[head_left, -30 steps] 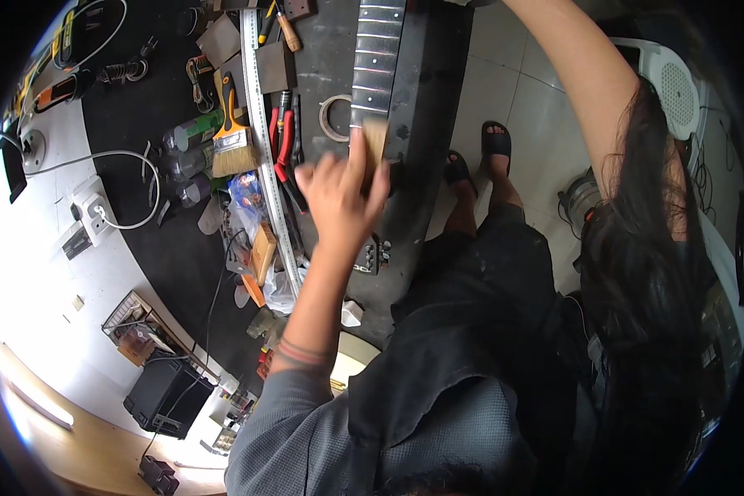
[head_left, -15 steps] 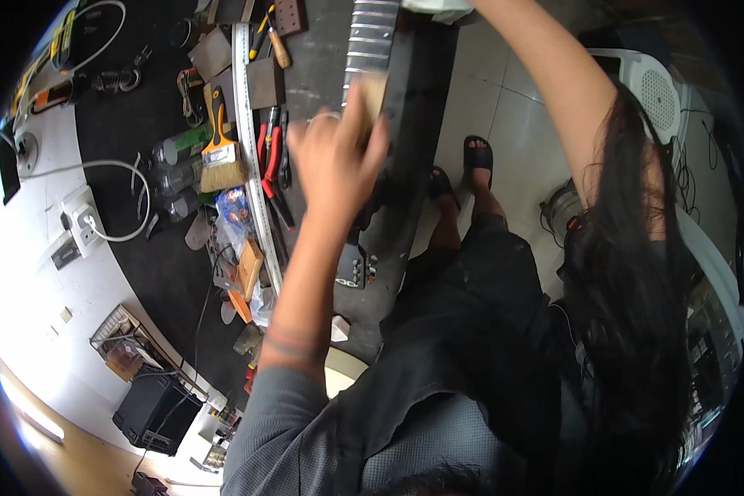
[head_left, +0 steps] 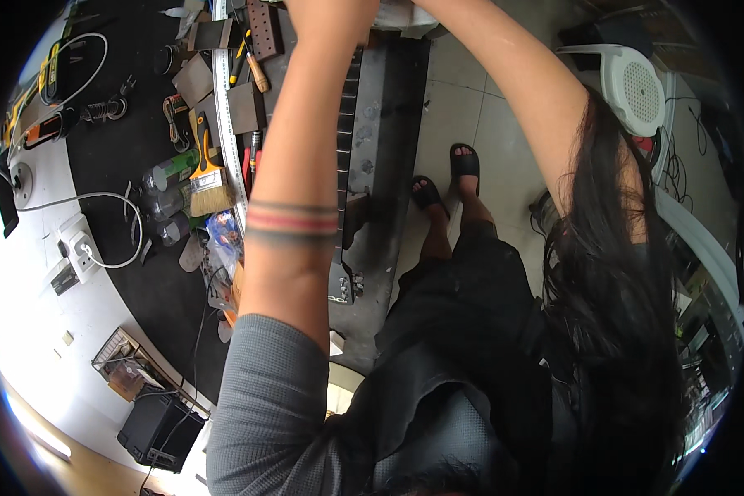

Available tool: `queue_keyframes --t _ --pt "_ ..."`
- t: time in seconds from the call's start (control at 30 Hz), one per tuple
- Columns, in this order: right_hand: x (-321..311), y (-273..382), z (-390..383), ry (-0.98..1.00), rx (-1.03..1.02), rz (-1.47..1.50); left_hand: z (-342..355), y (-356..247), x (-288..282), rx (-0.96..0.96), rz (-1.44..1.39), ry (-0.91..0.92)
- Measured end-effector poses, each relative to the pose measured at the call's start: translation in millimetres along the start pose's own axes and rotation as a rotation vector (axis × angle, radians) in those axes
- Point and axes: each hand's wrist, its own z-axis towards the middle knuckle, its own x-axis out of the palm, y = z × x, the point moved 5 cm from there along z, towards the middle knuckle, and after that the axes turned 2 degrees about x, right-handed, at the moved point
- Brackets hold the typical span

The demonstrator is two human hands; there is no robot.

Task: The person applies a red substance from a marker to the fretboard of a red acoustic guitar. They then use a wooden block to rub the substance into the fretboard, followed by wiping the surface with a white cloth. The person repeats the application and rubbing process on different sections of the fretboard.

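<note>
My left hand (head_left: 332,15) is at the top edge of the view, its fingers cut off or turned out of sight, so what it holds does not show. Its forearm, with red and dark bands around it, lies over a guitar neck (head_left: 349,107) whose dark fretboard shows as a narrow strip with pale frets. Farther down, part of the black guitar body (head_left: 341,288) with its knobs peeks out beside the forearm. My right arm (head_left: 512,62) reaches up past the top edge, its hand outside the view. A whitish wrapped thing (head_left: 401,16) sits between the arms.
Left of the forearm lie a wide paintbrush (head_left: 211,186), a long metal ruler (head_left: 221,91), red-handled pliers (head_left: 250,161), a wooden-handled tool (head_left: 258,76), plastic bottles (head_left: 169,178) and grey blocks (head_left: 245,107). A white perforated stool (head_left: 632,87) stands on the tiled floor at right.
My left hand has moved up along the neck to the top edge, and its forearm now covers more of the bench. The tan block seen under that hand is out of sight. The view has shifted slightly.
</note>
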Motion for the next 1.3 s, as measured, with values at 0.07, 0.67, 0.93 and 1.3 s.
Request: queue_keyframes --t 0.07,0.67,0.93,1.3 --pt "1.3 -7.6 -2.5 -0.038 -0.018 -0.02 -52.1 7.1 -8.3 0.05 0.051 0.118" --pt "-3.5 0.5 -3.2 -0.007 0.022 0.004 -57.8 4.4 -15.1 0.017 0.013 0.043" --pt "-8.1 10.8 -1.7 0.015 0.028 0.013 -40.1 9.9 -21.0 -0.039 -0.019 0.074" --pt "-14.5 -1.9 -4.5 0.012 0.046 0.01 -114.3 12.6 -56.1 -0.127 -0.078 0.231"
